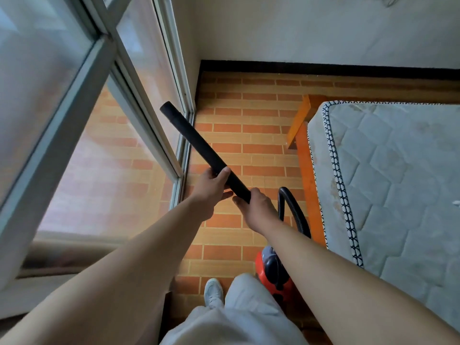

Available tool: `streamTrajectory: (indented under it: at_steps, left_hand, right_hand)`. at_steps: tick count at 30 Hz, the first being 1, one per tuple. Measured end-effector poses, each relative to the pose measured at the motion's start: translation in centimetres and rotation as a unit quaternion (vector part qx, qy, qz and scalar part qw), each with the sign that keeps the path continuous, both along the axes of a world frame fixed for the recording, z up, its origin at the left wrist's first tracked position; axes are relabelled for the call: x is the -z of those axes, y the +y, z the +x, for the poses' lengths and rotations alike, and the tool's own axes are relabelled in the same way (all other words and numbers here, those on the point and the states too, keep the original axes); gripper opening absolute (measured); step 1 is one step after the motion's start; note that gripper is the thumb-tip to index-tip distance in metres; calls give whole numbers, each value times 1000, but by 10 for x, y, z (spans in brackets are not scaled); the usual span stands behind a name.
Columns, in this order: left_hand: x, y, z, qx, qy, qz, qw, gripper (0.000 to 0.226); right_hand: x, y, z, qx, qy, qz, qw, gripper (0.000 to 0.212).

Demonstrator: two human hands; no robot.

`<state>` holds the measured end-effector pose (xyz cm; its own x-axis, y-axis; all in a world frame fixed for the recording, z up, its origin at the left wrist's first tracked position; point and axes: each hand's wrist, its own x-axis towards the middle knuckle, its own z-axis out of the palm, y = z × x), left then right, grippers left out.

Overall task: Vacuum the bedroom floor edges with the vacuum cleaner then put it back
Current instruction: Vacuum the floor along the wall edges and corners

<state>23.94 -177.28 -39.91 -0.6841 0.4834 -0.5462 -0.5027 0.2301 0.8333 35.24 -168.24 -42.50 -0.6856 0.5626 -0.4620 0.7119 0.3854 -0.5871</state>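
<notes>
Gripping the vacuum tube (199, 143), left hand (214, 185) and right hand (256, 207) curled round it; a careless swing risks its raised tip striking the glass door (159, 100) beyond.

The person wears loose, wide-legged trousers (246, 317) in a pale grey cloth that looks thin and matte and falls in soft folds and creases over the legs. One shoe (213, 292) shows beneath the hem. It is a light grey-white trainer with a rounded toe, laces of the same pale shade and a slightly whiter rim round the sole. Both forearms are bare along all their visible length. The left hand (214, 188) and the right hand (258, 210) are bare too.
</notes>
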Motion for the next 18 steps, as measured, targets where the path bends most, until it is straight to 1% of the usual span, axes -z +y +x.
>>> streamTrajectory:
  at_steps: [8, 12, 18]
  left_hand:
    - [15, 64, -64, 19, -17, -19, 999, 36]
    - [18, 108, -103, 20, -11, -27, 999, 34]
    - [12, 173, -158, 10, -28, -28, 999, 31]
  right_hand:
    - [15, 53, -57, 24, -12, 6, 1000, 47]
    - [26, 98, -98, 26, -1, -15, 1000, 47]
    - [27, 166, -153, 15, 2, -14, 1000, 49]
